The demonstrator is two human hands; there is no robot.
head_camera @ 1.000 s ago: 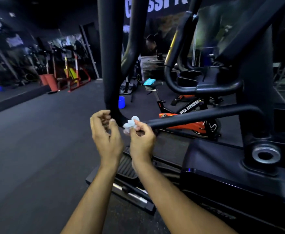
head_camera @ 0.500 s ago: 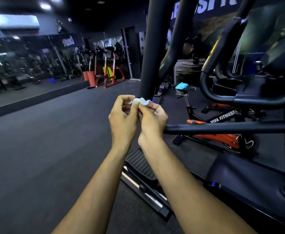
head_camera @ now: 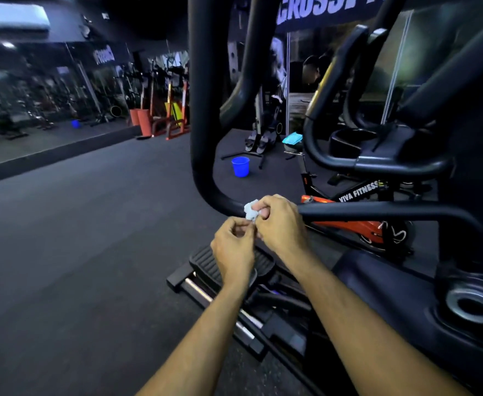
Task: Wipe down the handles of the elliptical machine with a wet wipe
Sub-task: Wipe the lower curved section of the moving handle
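- Head camera looks down two bare forearms stretched out over the dark rubber gym floor (head_camera: 63,267), beside the black elliptical machine (head_camera: 406,310).
- Right hand (head_camera: 280,224) has its fingers curled round a small crumpled white wet wipe (head_camera: 251,210); the wad pokes out at the fingertips, just in front of the low bend of the machine's curved black tubular handle (head_camera: 203,110).
- Left hand (head_camera: 233,247) sits just below and touching the right one, fingers bent inward toward the wipe's lower edge; whether they actually pinch it I cannot tell.
- Ribbed black foot pedal (head_camera: 206,261) lies on its rail directly under both hands.
- Small blue plastic bucket (head_camera: 240,166) stands on the floor beyond the handle.
- Orange and black exercise bike (head_camera: 357,201) marked "VIVA FITNESS" stands behind the machine's horizontal bar.
- Orange weight rack (head_camera: 174,115) stands by the mirrored wall at far left.
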